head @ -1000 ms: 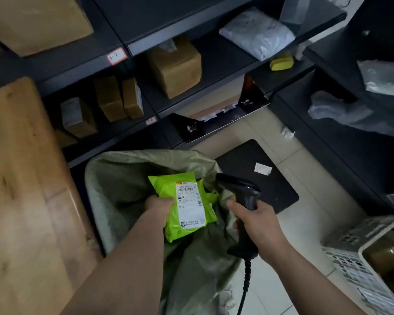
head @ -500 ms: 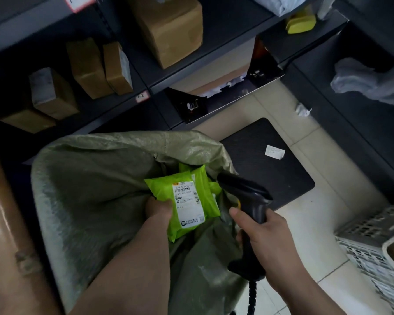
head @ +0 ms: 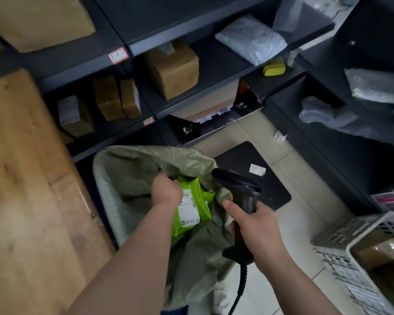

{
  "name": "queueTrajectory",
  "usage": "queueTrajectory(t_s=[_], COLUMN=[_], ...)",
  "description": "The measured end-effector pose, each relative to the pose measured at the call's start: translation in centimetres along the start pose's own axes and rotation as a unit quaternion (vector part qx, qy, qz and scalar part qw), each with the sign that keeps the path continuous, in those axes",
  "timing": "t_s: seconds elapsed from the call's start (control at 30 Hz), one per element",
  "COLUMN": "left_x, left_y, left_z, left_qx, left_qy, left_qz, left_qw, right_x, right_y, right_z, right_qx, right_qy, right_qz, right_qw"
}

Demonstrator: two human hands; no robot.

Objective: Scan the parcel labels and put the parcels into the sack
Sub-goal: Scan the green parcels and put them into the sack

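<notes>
**Head view, looking down over both forearms.** The left hand point(head: 166, 189) grips the far upper corner of the green parcel point(head: 192, 223), with its fingers curled round the edge and the back of the hand toward the camera. The green parcel hangs inside the open mouth of the sack point(head: 132, 169), below the rim. Its white label point(head: 188, 212) faces up and is partly covered by the hand; the print is too blurred to read.

The sack is olive-green woven material. It stands on the floor between the desk and the right hand, mouth gaping, its near wall slumped in folds.

The right hand point(head: 259, 230) holds the scanner point(head: 237, 187) by its grip, fingers wrapped fully round the handle. The scanner's head points far-left, above the sack's right rim and just beside the green parcel. A coiled cable point(head: 241, 283) drops from the scanner's base toward the near edge.

**Surroundings.**
- **Left:** a wooden desk point(head: 21, 178).
- **Far:** dark shelves point(head: 203, 103) carry brown cardboard boxes point(head: 173, 69), grey plastic mailers point(head: 253, 39) and a small yellow object point(head: 273, 69).
- **Right of the sack:** on the tiled floor point(head: 300, 223) lies a black mat point(head: 275, 185) with a white slip point(head: 257, 171) on it.
- **Near right:** white slotted baskets point(head: 341, 242), one holding a brown package point(head: 378, 253).
</notes>
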State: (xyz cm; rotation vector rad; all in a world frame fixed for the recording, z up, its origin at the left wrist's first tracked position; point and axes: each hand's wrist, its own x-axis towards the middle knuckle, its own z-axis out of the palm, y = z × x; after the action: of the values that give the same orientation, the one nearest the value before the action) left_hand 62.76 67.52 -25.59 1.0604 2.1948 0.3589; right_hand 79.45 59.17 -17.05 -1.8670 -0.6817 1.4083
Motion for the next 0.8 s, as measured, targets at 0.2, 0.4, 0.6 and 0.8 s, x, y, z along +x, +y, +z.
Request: queueTrajectory(t_s=[0.2, 0.4, 0.6, 0.8], left_x=[-8.2, -16.7, -24.5, -31.6], left_y=[1.0, -5.1, -13.9, -25.3], left_z=[-11.3, -22.3, -31.1, -36.7], left_qx=[0.112, 0.172, 0.145, 0.084], left_qy=[0.018, 0.087, 0.177, 0.238], left_qz=[0.244, 0.273, 0.207, 0.099], left_qw=[0.963, 0.943, 0.951, 0.963], right_x=[-9.3, -20.4, -30.5, -38.6], right_y=[-5.0, -7.7, -7.9, -4.4], right_z=[-0.1, 2.3, 7.1, 13.0], right_qx=[0.004, -0.031, -0.103, -0.134], right_qy=[-0.014, -0.084, -0.207, -0.305], right_qz=[-0.081, -0.145, -0.192, -0.213], right_qw=[0.997, 0.985, 0.954, 0.918])
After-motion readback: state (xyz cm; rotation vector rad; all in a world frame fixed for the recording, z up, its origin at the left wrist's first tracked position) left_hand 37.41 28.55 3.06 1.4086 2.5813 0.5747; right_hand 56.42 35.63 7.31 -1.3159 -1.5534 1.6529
